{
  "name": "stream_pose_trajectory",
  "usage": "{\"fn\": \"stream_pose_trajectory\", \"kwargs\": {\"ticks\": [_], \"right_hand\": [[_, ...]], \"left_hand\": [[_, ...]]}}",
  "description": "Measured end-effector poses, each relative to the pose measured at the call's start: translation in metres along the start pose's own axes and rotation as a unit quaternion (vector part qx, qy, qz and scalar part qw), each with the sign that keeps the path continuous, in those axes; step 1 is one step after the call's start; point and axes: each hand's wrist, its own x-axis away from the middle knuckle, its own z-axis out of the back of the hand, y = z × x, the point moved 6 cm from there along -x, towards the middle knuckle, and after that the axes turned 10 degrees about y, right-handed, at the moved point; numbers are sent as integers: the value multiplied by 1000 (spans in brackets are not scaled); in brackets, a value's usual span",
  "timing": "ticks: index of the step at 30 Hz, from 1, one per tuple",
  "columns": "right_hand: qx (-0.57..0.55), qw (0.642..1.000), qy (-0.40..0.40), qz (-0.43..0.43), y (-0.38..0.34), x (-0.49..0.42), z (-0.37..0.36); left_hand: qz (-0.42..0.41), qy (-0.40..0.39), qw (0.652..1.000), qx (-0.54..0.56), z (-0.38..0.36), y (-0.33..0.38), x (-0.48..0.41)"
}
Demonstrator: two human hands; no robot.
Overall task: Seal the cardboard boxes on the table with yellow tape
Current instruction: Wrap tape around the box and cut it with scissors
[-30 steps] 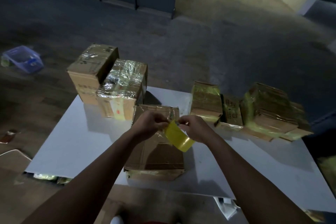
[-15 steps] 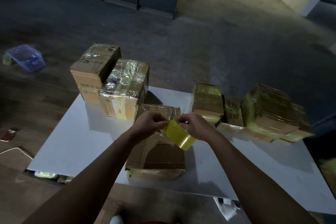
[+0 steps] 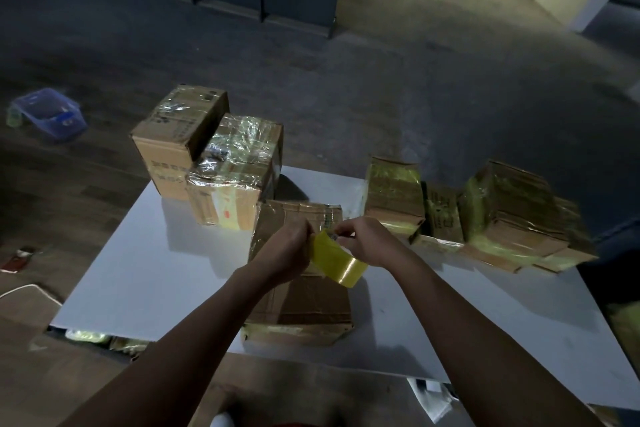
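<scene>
Clasping a translucent yellow tape roll in the left grip; pinching its top edge with the right grip. Held just above a flat brown cardboard box mid white tabletop. At 11 o'clock, two tall film-wrapped boxes, touching. At 2 o'clock, a row of yellow-taped boxes. Far at 10 o'clock, on the floor, a blue plastic tub.

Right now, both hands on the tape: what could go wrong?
1. Both the left hand and right hand grip the yellow tape roll, so nothing steadies the cardboard box near the table's front edge; pulling tape could shift it.
2. A freed tape end may fold and stick to itself.
</scene>
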Motion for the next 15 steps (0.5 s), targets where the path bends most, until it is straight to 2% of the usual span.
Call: {"fn": "stream_pose_trajectory", "kwargs": {"ticks": [3, 6, 9, 15], "right_hand": [[10, 1000, -3, -1, 0, -2, 1], [-11, 1000, -13, 8, 1, -2, 1], [-30, 999, -31, 16, 3, -2, 0], [-50, 995, -66, 48, -2, 5, -5]], "left_hand": [[-4, 28, 999, -29, -5, -2, 1], [113, 27, 992, 56, -2, -8, -1], [229, -28, 937, 262, 0, -12, 0], [240, -146, 878, 388, 5, -13, 5]]}}
